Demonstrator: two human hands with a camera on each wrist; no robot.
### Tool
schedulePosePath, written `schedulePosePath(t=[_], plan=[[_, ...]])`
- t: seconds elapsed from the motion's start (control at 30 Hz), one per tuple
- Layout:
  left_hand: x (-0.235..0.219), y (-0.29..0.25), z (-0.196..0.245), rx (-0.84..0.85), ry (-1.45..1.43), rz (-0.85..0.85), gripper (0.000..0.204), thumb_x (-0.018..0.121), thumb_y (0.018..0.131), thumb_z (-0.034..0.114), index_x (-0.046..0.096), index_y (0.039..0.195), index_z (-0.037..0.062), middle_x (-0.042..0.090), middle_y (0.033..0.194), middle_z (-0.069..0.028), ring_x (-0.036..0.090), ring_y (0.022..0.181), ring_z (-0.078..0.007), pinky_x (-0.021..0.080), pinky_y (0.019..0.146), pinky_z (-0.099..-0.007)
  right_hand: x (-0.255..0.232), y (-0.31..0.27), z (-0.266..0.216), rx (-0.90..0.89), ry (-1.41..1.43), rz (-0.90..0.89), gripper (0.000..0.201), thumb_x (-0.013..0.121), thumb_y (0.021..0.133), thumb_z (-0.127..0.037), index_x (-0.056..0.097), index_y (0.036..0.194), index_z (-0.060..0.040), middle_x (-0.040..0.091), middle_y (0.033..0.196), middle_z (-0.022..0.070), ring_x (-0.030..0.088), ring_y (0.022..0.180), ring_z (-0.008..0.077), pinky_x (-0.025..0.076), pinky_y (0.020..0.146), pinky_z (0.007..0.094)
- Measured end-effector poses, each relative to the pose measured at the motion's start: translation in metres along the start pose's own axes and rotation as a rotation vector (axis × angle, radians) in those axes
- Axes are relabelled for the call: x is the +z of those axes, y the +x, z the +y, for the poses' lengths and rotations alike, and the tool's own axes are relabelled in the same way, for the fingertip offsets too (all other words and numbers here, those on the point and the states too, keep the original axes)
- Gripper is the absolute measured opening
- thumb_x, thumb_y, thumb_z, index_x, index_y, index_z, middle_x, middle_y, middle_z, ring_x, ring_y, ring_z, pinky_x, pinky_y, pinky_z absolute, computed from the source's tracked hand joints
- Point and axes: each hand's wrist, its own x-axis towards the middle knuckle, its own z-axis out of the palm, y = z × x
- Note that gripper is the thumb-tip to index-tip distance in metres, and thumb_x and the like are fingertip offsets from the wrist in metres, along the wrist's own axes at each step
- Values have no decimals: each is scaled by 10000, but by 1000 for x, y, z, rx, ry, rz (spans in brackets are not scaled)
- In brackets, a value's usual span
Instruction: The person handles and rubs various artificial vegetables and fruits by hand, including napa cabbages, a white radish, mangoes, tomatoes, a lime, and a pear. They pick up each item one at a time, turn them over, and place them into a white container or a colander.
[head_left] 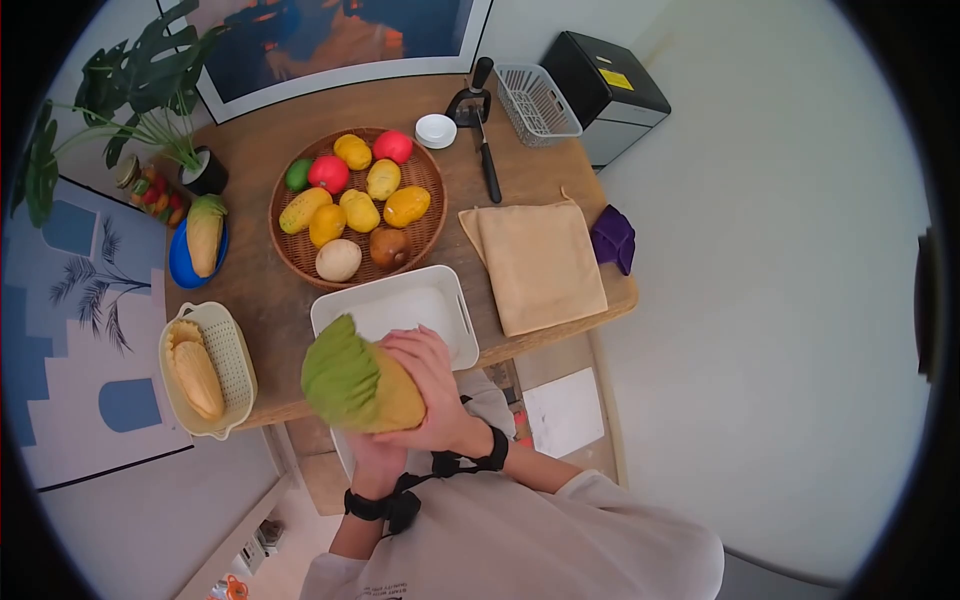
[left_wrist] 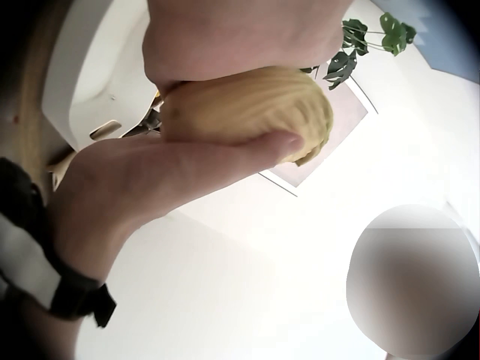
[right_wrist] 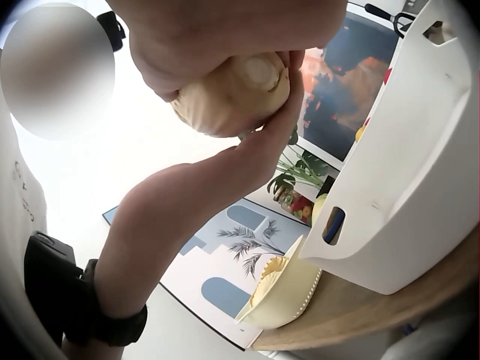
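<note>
Both hands hold a napa cabbage (head_left: 362,385) with a green leafy top and a yellowish body, raised in front of the chest over the near edge of the white bin (head_left: 465,345). From below, my left hand (head_left: 378,462) grips it; the thumb lies along its side in the left wrist view. My right hand (head_left: 428,380) wraps its other side. The pale cut base of the cabbage (right_wrist: 259,73) shows between the hands in the right wrist view. Much of its body is hidden by the hands.
A round wicker basket (head_left: 282,245) of fruit and vegetables stands behind the bin. At left are a cream basket (head_left: 236,375) and a blue plate (head_left: 180,262), each holding a yellowish vegetable. A folded beige cloth (head_left: 540,265), a black-handled knife (head_left: 490,170) and a grey basket (head_left: 540,105) lie right.
</note>
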Motion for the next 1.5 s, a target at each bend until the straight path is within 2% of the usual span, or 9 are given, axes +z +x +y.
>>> schedulePosePath(t=[0.1, 0.2, 0.3, 0.5, 0.6, 0.7, 0.9, 1.4, 1.5], plan=[[34, 9, 32, 26, 0, -386, 667, 332, 1163, 510, 388, 1645, 52, 463, 1669, -179, 465, 1527, -321, 343, 1292, -466, -4, -5, -8, -24, -67, -100, 959, 890, 742, -612, 619, 1412, 19, 628, 1448, 177, 525, 1413, 432, 297, 1241, 606], [29, 17, 52, -1, -120, -239, 763, 305, 1145, 564, 291, 1691, 31, 378, 1720, -208, 402, 1567, -384, 303, 1315, -506, -10, -5, 3, 25, 32, -105, 911, 898, 762, -545, 601, 1431, -2, 561, 1523, 172, 460, 1451, 449, 293, 1241, 610], [40, 14, 44, 219, 65, -181, 788, 311, 1140, 597, 279, 1702, 46, 378, 1715, -231, 396, 1572, -384, 300, 1313, -506, -6, 2, 9, 9, 65, -132, 904, 881, 796, -528, 573, 1453, 11, 499, 1584, 205, 400, 1491, 481, 287, 1253, 595], [-1, 16, 22, 150, -2, -341, 699, 417, 1151, 559, 377, 1644, 66, 512, 1617, -150, 492, 1497, -324, 411, 1236, -471, 7, 10, -17, 108, 104, 53, 800, 820, 897, -385, 506, 1516, 14, 389, 1676, 267, 323, 1553, 537, 305, 1268, 593], [-6, 15, 15, 18, -46, -109, 687, 443, 1147, 559, 394, 1637, 79, 532, 1602, -117, 513, 1478, -286, 421, 1224, -456, 16, -6, -6, -138, -208, -69, 719, 727, 997, -306, 464, 1568, 42, 361, 1689, 306, 353, 1556, 527, 329, 1260, 609], [-11, 17, 15, -105, -125, -81, 664, 442, 1152, 550, 411, 1629, 89, 534, 1605, -97, 524, 1464, -247, 410, 1229, -423, 11, -12, -14, -294, -372, -246, 595, 679, 1000, -183, 522, 1521, 58, 401, 1665, 318, 387, 1550, 516, 347, 1260, 609], [1, 14, 1, -137, -106, -48, 561, 435, 1169, 499, 477, 1577, 116, 569, 1550, -58, 544, 1433, -211, 439, 1202, -389, 8, 35, -39, -92, -274, -150, 552, 649, 954, -108, 570, 1464, 88, 481, 1621, 290, 448, 1531, 462, 373, 1261, 580], [-17, 25, 5, -112, -66, -57, 536, 463, 1171, 458, 418, 1607, 151, 555, 1555, -50, 532, 1449, -207, 452, 1195, -390, 14, 0, -12, -268, -423, -354, 650, 658, 968, -134, 492, 1545, 115, 371, 1698, 310, 339, 1592, 489, 259, 1296, 617], [-4, 26, 10, -102, 49, -62, 582, 386, 1184, 499, 419, 1649, 151, 523, 1621, -31, 513, 1467, -202, 404, 1236, -376, 6, 15, -19, -127, -353, -181, 594, 681, 928, -129, 575, 1468, 94, 542, 1582, 269, 462, 1529, 450, 350, 1266, 601]])
